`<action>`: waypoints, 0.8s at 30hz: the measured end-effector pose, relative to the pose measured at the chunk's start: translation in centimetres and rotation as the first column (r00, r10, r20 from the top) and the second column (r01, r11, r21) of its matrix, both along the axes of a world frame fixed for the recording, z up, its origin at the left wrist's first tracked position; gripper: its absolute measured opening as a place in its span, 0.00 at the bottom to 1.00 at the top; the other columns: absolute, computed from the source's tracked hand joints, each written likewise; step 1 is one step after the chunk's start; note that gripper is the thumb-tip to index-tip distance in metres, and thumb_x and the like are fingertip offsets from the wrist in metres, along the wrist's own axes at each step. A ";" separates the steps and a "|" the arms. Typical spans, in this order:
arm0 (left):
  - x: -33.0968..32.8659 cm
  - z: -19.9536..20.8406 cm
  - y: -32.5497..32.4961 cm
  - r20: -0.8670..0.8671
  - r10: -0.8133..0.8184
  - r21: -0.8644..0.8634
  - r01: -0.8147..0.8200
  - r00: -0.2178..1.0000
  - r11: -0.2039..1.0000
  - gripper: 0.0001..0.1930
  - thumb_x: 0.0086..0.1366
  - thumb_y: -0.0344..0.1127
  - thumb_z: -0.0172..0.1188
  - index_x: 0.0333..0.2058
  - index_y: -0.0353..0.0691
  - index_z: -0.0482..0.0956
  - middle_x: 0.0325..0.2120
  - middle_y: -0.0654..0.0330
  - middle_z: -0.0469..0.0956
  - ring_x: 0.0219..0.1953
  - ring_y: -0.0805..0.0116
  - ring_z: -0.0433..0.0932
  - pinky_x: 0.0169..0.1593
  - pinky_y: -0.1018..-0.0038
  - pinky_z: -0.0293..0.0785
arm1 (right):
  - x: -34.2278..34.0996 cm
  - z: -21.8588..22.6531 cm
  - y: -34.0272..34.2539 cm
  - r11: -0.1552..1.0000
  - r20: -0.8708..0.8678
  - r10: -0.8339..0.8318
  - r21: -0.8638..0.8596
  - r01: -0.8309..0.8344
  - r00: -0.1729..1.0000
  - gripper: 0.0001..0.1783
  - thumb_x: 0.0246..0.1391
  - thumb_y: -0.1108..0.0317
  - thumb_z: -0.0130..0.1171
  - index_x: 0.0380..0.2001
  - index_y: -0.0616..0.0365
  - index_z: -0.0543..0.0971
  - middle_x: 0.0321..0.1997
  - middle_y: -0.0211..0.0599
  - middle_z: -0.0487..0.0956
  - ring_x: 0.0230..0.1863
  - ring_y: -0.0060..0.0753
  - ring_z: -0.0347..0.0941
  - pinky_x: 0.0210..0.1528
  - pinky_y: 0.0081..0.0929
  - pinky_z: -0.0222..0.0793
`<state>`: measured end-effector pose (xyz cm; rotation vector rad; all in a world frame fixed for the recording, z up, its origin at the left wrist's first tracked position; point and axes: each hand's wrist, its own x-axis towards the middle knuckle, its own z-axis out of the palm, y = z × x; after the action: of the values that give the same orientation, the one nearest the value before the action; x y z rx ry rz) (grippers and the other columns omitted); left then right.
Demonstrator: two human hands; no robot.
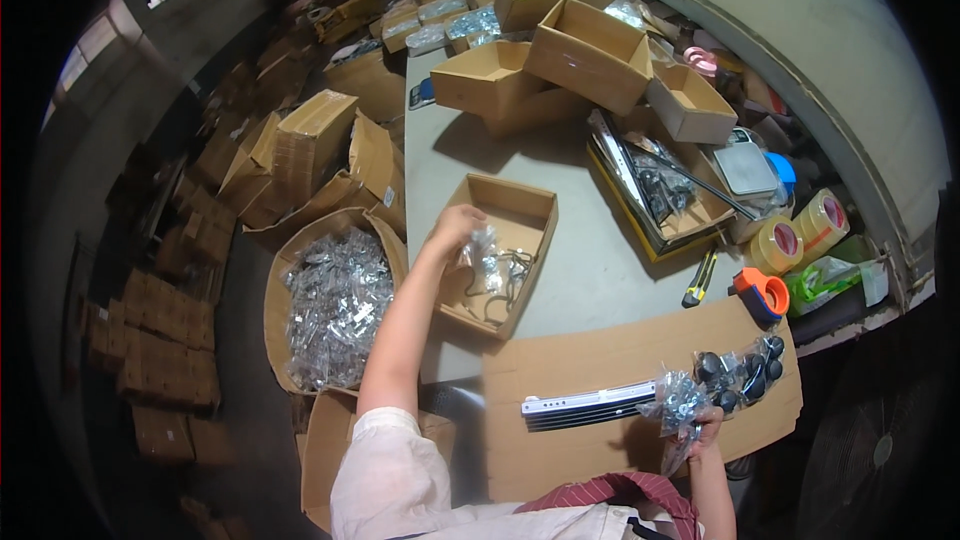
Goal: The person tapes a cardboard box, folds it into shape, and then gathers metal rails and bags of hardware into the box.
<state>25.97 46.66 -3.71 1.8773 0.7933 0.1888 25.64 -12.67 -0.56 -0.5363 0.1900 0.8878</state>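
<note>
My left hand (457,230) reaches into an open cardboard box (549,230), fingers closed on the upper end of a small clear plastic bag (489,263). Thin, dark, cord-like pieces (518,285) lie beside that bag in the box. Low on the right, my right hand (709,427) grips a clear plastic bag of shiny metal hardware (682,400). This bag is over a flat cardboard sheet (560,360), against the end of several white and black metal rails (588,406). Clear bags of round black parts, perhaps casters (738,376), lie just beyond my right hand.
A big carton of bagged metal parts (340,310) stands left of the table. To the right are a utility knife (700,278), an orange tape dispenser (763,294), clear tape rolls (777,245) and a box of rails (665,190). Open cardboard boxes (590,50) are stacked farther back.
</note>
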 end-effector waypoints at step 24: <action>-11.2 16.5 -25.5 -0.057 -0.616 -0.245 0.587 0.786 0.772 0.18 0.58 0.33 0.71 0.48 0.36 0.86 0.38 0.56 0.87 0.38 0.69 0.83 0.44 0.71 0.78 | 2.3 -1.3 -3.3 0.813 0.139 0.582 -0.070 -0.578 0.801 0.35 0.28 0.76 0.62 0.50 0.69 0.76 0.42 0.55 0.82 0.39 0.48 0.83 0.48 0.44 0.83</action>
<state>14.77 21.12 12.76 1.8507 0.2414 -0.4234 27.97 -15.98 -1.81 -0.7000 -0.1202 1.4405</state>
